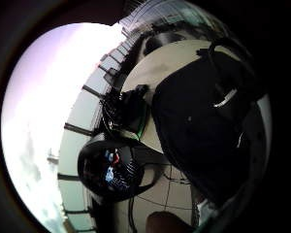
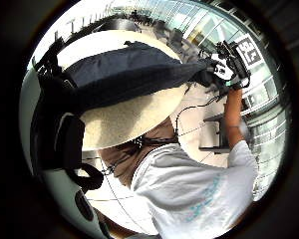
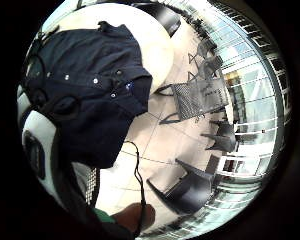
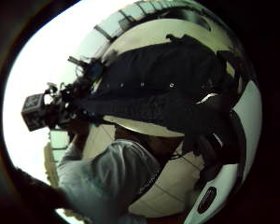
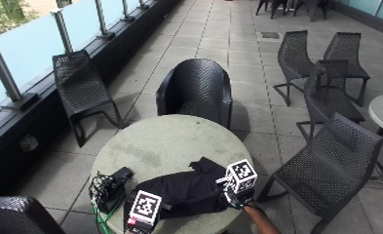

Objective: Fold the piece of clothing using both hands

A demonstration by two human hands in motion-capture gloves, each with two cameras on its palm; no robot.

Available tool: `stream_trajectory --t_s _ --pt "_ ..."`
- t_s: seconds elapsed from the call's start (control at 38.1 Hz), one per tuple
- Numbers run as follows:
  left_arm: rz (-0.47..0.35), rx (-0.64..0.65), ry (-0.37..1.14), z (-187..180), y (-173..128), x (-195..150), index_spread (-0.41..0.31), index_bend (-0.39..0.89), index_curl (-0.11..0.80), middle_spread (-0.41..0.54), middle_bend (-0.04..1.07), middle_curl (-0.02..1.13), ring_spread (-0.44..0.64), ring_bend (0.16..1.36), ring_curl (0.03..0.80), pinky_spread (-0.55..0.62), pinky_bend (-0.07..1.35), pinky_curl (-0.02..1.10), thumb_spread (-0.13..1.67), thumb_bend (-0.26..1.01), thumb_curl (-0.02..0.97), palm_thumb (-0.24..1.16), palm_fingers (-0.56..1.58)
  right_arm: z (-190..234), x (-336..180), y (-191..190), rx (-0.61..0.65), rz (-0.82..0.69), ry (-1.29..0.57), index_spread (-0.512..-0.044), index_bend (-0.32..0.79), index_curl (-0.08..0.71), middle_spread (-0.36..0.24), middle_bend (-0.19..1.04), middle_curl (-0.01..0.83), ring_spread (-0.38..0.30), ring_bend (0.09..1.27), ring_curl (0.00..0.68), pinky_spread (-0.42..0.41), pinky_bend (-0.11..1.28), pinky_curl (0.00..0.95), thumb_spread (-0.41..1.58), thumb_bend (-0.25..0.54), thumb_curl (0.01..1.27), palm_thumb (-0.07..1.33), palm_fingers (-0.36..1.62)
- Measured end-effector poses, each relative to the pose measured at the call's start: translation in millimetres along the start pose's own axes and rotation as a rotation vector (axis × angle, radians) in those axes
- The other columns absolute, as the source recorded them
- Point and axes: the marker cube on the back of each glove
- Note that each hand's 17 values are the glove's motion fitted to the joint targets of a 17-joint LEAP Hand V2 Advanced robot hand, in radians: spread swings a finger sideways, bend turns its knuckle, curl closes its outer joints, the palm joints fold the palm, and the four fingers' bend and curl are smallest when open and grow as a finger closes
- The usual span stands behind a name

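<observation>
Both hands pinch a dark shirt over a round terrace table.

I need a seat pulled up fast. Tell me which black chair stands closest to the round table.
The rounded tub chair at the table's far edge, opposite the person. Its seat nearly meets the rim; the other, angular chairs stand farther off.
</observation>
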Motion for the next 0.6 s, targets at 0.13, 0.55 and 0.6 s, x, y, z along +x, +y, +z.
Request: stream_trajectory --t_s 0.13,0.55,0.6 --pt "-0.098 0.180 -0.086 19 -109 -18 -0.330 0.23 0.415 -0.366 0.51 0.49 -0.38 0.74 0.412 -0.15 0.14 0.32 1.29 0.07 0.297 0.65 1.27 -2 2 -97 -0.034 0.044 0.101 -0.321 0.15 0.345 -0.265 0.44 0.448 -0.260 0.78 0.441 -0.330 0.49 0.375 1.07 0.098 0.31 0.93 1.42" --pt "-0.282 -0.376 -0.170 102 -119 -53 -0.351 0.36 0.501 -0.379 0.61 0.54 -0.37 0.77 0.448 -0.10 0.10 0.28 1.35 0.04 0.272 0.66 1.20 49 -17 -191 -0.284 0.245 0.351 -0.318 0.22 0.402 -0.244 0.51 0.481 -0.223 0.84 0.485 -0.326 0.56 0.412 1.09 -0.001 0.27 0.91 1.42" --pt "-0.269 -0.347 -0.100 117 -121 -49 -0.354 0.38 0.508 -0.379 0.63 0.55 -0.37 0.77 0.448 -0.09 0.09 0.27 1.35 0.03 0.270 0.66 1.19 45 -17 -188 -0.210 0.244 0.325 -0.318 0.22 0.410 -0.243 0.52 0.485 -0.221 0.84 0.487 -0.325 0.56 0.415 1.09 -0.006 0.27 0.91 1.42"
